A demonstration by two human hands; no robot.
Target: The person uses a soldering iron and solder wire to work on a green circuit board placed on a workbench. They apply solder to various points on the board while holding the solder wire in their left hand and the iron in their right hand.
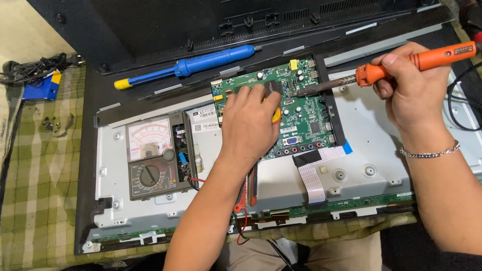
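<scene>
Bare metal chassis (366, 130) right of the green circuit board (301, 113) leaves open room. Left of the board, the analog multimeter (153, 155) blocks the way; behind it lies the blue desoldering pump (201, 64). The white ribbon cable (311, 173) crosses the near side.

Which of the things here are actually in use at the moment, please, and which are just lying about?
In use: green circuit board under left hand; orange-handled soldering iron in right hand.

Lying about: blue desoldering pump; grey analogue multimeter; white ribbon cable.
</scene>
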